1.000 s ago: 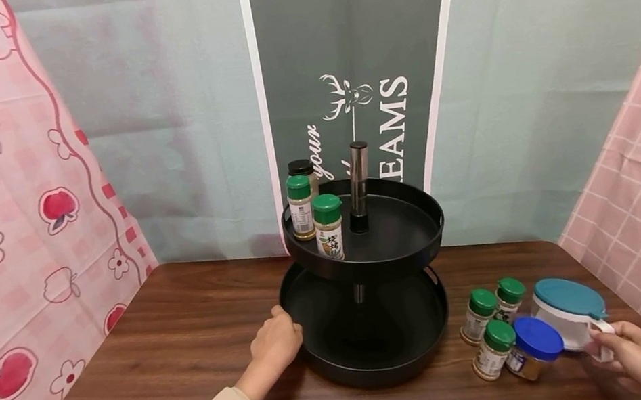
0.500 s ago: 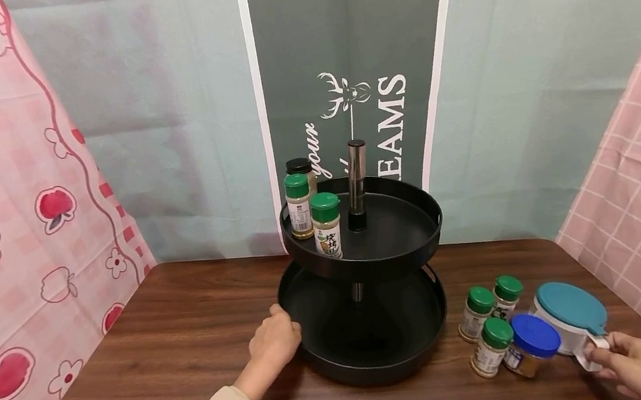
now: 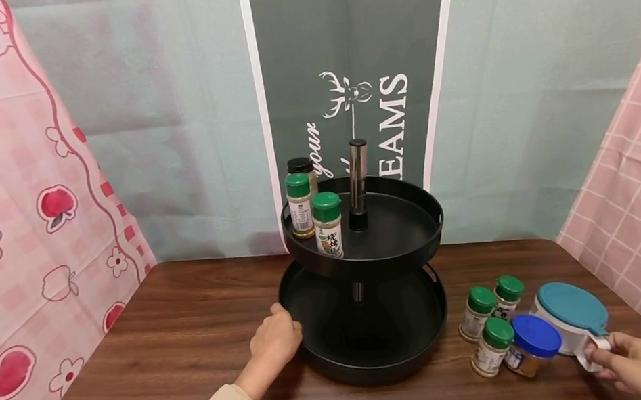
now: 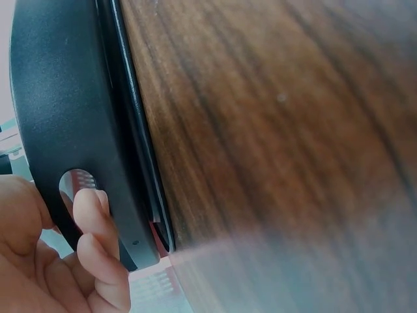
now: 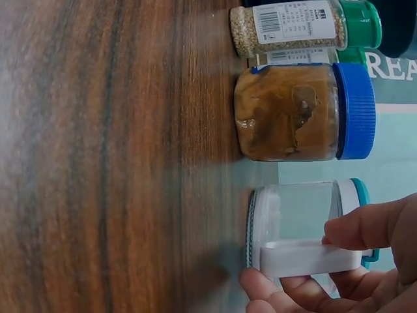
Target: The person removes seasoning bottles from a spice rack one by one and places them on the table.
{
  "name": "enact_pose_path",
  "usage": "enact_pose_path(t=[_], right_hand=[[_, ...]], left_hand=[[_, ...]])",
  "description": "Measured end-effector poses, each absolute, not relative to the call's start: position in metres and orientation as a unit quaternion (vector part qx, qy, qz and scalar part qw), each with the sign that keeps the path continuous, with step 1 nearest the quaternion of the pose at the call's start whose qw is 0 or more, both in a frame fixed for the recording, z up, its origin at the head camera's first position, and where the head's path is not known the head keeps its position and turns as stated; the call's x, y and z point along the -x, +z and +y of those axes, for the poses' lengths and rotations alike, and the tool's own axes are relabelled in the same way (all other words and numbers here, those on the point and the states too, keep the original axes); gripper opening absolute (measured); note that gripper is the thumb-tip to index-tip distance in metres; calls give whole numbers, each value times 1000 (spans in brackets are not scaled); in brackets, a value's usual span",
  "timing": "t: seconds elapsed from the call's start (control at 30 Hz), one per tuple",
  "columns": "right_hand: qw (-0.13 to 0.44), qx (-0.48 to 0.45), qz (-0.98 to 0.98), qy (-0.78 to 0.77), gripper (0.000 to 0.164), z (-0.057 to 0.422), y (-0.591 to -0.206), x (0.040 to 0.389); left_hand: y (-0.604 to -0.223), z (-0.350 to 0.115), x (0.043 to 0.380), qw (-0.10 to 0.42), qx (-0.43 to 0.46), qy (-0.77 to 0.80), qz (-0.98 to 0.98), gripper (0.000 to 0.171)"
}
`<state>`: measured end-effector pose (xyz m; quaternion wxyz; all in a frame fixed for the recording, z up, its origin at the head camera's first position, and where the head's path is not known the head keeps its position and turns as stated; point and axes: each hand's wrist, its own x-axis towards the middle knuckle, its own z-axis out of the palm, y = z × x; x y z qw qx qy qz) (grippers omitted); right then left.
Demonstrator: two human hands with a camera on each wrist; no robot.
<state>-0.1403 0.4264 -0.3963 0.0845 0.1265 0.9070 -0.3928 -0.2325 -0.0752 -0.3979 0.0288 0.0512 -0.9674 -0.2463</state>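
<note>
My right hand [image 3: 639,364] pinches the handle [image 5: 309,259] of the teal-lidded jar [image 3: 571,307], upright, ahead and left of my grip, just right of the blue-lidded jar [image 3: 536,335]; my left hand [image 3: 276,336] grips the lower tray [image 3: 376,375].

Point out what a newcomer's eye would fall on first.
A black two-tier tray dominates the middle, three bottles on its upper tier, the left hand holding its lower tier. At the right, the right hand grips the white handle of a teal-lidded container.
</note>
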Motion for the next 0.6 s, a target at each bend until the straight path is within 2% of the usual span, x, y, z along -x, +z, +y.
enact_pose_path(t=[0.13, 0.37, 0.6], right_hand=[[84, -119, 911, -385, 38, 425, -394, 139], [86, -99, 939, -319, 25, 416, -386, 136], [129, -70, 968, -205, 48, 418, -372, 140]], left_hand=[[-397, -75, 233, 29, -48, -247, -967, 27], [-397, -75, 233, 28, -48, -249, -967, 27], [-397, -75, 233, 20, -50, -252, -966, 30]])
